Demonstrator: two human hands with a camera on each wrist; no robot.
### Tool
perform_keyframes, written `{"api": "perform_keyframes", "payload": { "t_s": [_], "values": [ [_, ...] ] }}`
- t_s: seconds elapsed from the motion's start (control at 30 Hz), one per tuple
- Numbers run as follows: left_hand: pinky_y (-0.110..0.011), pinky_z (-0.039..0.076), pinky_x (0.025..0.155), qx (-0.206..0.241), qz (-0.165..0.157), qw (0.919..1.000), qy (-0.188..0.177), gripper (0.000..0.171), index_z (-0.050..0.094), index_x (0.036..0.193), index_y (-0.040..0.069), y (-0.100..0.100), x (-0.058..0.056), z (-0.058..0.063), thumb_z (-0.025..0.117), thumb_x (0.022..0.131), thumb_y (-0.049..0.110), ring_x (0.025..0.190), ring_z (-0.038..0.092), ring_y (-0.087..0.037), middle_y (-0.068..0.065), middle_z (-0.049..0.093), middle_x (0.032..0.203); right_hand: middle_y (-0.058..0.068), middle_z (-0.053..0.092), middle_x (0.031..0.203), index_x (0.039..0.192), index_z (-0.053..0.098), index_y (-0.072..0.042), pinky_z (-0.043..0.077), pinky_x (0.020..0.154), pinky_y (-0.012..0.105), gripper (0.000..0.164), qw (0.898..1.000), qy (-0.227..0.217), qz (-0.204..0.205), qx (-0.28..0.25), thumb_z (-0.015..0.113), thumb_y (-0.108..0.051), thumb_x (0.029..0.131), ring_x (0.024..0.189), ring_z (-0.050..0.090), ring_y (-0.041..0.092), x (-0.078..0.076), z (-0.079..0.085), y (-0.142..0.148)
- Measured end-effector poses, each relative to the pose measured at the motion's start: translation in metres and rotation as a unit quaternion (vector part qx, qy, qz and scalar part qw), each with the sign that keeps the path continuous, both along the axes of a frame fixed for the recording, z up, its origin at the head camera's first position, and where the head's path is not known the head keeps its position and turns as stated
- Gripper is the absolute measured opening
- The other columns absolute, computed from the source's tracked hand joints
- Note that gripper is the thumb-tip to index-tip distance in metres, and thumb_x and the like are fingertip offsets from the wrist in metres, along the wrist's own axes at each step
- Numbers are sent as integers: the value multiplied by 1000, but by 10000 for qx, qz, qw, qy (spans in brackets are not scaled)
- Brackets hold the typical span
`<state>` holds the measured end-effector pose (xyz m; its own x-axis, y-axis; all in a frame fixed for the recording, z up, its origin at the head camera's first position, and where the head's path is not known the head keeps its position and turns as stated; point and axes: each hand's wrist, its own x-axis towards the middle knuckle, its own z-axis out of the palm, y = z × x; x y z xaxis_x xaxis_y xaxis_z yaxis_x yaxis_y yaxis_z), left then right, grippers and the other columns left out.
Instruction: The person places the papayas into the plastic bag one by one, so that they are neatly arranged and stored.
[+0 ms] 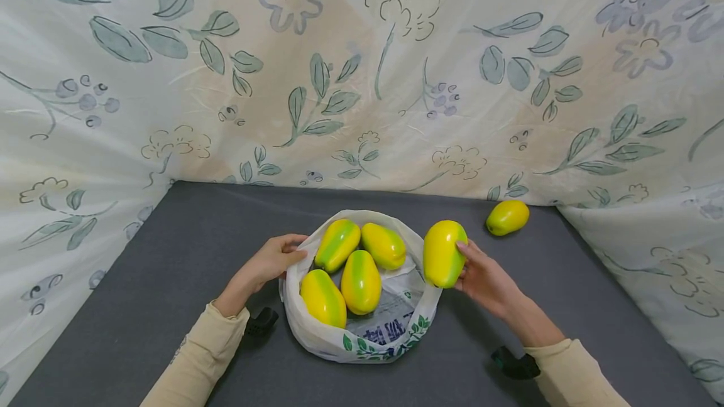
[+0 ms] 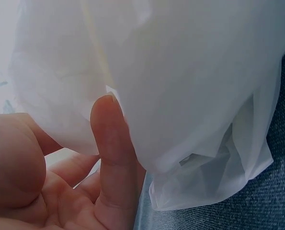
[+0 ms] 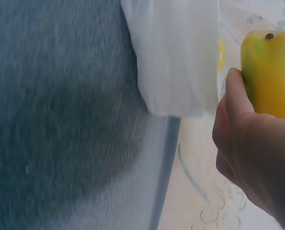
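Observation:
A white plastic bag (image 1: pixel 308 338) with a green leaf print stands open-topped on the dark cloth, several yellow-green papayas (image 1: pixel 361 282) lying inside it. At the bag's left rim, my left hand (image 1: pixel 271 264) pinches the plastic; the left wrist view shows its thumb (image 2: pixel 111 139) against the white film. My right hand (image 1: pixel 488 278) grips another papaya (image 1: pixel 445 253) just over the right rim. In the right wrist view this papaya (image 3: pixel 271 76) shows a small brown stem end, with the fingers along its side. Part of its far side is hidden.
One more papaya (image 1: pixel 508 217) lies at the back right of the dark grey cloth (image 1: pixel 141 306), close to the flowered curtain (image 1: pixel 351 80). The curtain hangs behind and along both sides. Printed paper or film (image 1: pixel 384 325) shows in the bag's bottom.

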<state>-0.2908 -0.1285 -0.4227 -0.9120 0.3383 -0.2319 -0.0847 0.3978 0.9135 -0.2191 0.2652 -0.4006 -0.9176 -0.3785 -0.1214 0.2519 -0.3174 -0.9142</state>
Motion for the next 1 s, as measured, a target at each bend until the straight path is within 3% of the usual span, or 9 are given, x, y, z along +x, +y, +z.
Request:
{"api": "perform_keyframes", "payload": {
  "t_s": [0.47, 0.77, 1.0],
  "values": [
    [-35, 54, 66, -11, 9, 10000, 8, 44, 44, 139, 1, 0, -1, -1, 54, 98, 13, 83, 63, -20, -17, 60, 116, 7, 44, 126, 148, 1, -13, 43, 92, 40, 54, 9969, -3, 515, 603, 34, -21, 105, 104, 53, 22, 10, 0, -35],
    [-35, 54, 66, -33, -28, 10000, 21, 44, 44, 140, 1, 0, -1, 0, 54, 98, 13, 83, 63, -21, -18, 60, 117, 9, 49, 126, 150, 5, -9, 43, 94, 37, 63, 9920, -139, 689, 1046, 45, -20, 102, 105, 56, 23, 11, -9, -45],
    [-35, 54, 66, -77, -4, 10000, 23, 44, 44, 139, 1, 0, -1, 0, 55, 98, 14, 83, 63, -20, -17, 60, 116, 20, 35, 136, 149, 9, -13, 44, 93, 43, 64, 9877, -266, 712, 1367, 50, -20, 100, 108, 53, 29, 12, -13, -50]
  ]
}}
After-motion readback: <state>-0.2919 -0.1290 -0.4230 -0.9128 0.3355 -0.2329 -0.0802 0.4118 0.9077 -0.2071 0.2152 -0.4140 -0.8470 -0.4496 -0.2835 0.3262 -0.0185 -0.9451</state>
